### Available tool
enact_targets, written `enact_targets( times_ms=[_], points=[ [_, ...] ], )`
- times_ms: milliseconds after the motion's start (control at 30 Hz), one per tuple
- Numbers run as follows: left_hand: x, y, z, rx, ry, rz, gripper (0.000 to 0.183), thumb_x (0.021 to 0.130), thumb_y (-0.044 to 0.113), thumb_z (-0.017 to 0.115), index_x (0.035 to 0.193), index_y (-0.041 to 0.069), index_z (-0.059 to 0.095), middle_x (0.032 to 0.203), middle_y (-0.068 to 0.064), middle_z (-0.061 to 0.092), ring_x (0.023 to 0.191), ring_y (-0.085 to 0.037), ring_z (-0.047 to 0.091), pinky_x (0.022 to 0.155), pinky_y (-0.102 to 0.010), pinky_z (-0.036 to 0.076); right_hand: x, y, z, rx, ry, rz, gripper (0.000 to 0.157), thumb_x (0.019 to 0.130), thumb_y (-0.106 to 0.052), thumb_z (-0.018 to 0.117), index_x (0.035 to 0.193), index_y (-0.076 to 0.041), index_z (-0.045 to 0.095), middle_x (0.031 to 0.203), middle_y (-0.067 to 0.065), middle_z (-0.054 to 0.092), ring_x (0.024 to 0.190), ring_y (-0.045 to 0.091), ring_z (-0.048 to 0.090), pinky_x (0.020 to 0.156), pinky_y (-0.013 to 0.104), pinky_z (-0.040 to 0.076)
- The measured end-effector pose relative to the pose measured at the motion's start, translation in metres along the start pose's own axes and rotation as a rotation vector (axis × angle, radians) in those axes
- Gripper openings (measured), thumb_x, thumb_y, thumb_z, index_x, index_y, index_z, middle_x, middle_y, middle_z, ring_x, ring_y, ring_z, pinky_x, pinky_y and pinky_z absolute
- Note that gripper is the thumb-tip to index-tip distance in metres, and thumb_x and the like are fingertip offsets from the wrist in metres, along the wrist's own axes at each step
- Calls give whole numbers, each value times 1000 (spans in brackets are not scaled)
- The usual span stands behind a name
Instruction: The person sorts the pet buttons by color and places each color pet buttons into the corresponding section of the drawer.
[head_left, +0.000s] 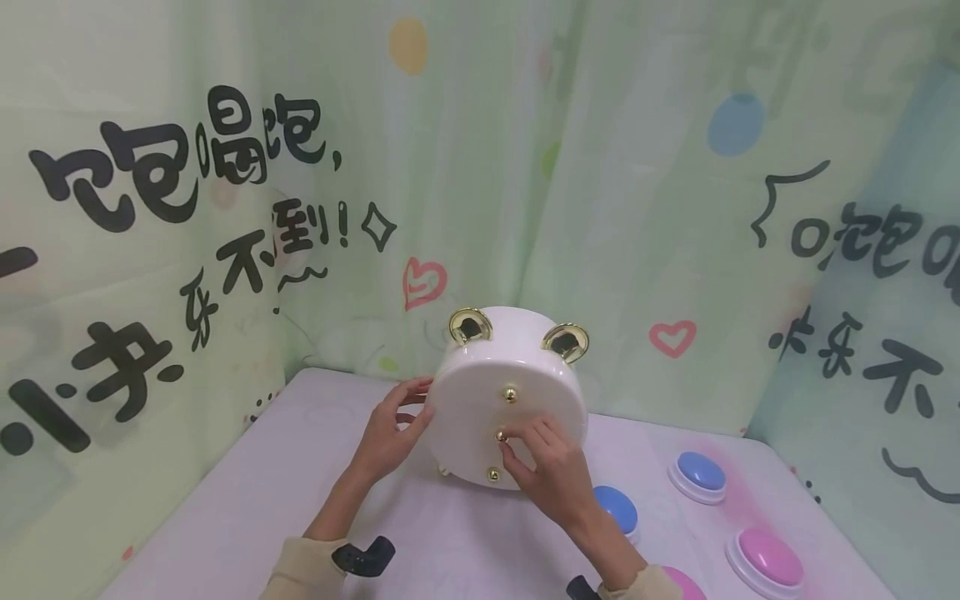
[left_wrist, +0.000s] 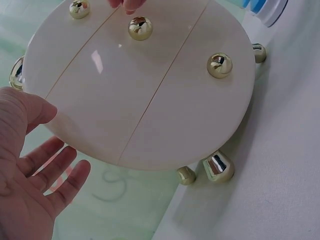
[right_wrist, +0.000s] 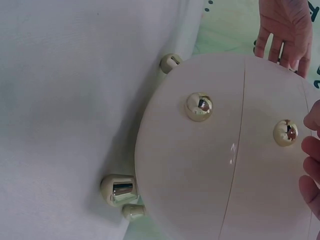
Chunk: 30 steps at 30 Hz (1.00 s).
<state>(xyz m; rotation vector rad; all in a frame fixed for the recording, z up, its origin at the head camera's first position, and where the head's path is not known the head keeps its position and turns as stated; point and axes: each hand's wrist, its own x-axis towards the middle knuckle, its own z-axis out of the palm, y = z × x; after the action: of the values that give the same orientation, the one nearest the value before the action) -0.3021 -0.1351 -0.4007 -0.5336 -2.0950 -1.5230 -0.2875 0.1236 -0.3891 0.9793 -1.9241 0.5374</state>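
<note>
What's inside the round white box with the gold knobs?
I can't see inside the round white drawer box. Its front looks shut, covering anything that might be there. Only the outside shows: thin seams across the front and three gold knobs.

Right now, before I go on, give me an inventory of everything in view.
Round box: one, white, on the table
Knobs: three, gold, on the box's front
Ear-like fittings: two, gold with dark centres, on top of the box
Feet: several, gold, at the box's base
Domed buttons: four, two blue, two pink, on the table's right side
Table: one, pale lavender, under the box
Backdrop: pale green, around the table; black lettering, two red hearts, coloured spots
Sleeves: two, beige, on the forearms
Wrist devices: two, black, at the wrists
Left hand: one, at the box's left edge
Right hand: one, by the middle knob
</note>
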Motion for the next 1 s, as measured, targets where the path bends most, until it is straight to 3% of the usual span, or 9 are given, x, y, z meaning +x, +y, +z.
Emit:
enact_targets(
  times_ms=[400,1000],
  points=[
    [0,0,0,-6,5,5,43,95,4,70,137,6,61,129,-15,67,116,-33,65,81,-29,55,-3,0,6,-66,-1,17,27,71,-2,85,92,-10,71,82,-2,73,78,12,67,69,28,56],
    [0,1,-1,-10,-5,2,43,96,5,69,138,6,60,129,-14,66,118,-33,64,83,-34,56,-1,-1,12,-112,-51,65,28,70,-3,86,92,-12,70,77,-4,71,73,11,64,64,26,54]
  ],
)
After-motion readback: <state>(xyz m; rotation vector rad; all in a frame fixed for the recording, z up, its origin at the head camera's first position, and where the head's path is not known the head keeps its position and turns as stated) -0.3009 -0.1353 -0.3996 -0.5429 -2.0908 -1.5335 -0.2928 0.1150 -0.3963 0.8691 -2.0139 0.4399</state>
